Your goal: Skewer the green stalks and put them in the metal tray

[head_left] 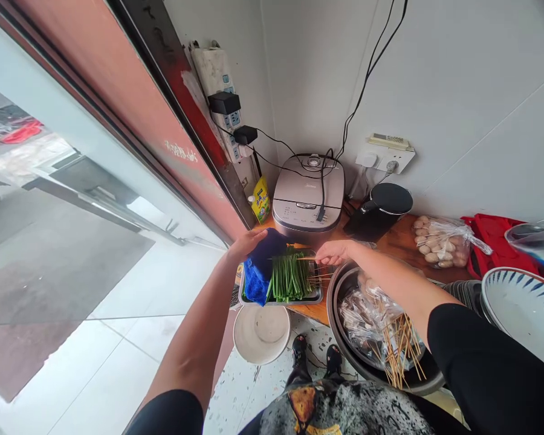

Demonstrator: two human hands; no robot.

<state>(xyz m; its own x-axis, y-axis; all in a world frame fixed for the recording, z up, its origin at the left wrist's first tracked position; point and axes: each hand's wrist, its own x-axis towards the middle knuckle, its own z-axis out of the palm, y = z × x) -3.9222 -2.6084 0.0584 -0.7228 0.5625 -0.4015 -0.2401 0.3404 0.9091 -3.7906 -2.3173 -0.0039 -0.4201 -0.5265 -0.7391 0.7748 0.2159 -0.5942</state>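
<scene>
A metal tray (281,302) on the wooden counter holds a bunch of green, chive-like vegetable stalks (291,279) on thin skewers. A blue cloth (256,283) covers the tray's left end, its darker upper part raised. My left hand (249,243) grips that raised part at its upper left edge. On the other side, my right hand (333,251) is closed around the end of a wooden skewer (306,258), which points left across the top of the stalks. Whether it holds more than one skewer I cannot tell.
Behind the tray stands a rice cooker (308,193). To the right, a large metal basin (338,320) holds bagged food and skewers (401,350). A white bucket (262,335) stands on the floor below. Bagged round items (442,241) and a patterned bowl (521,308) lie farther right.
</scene>
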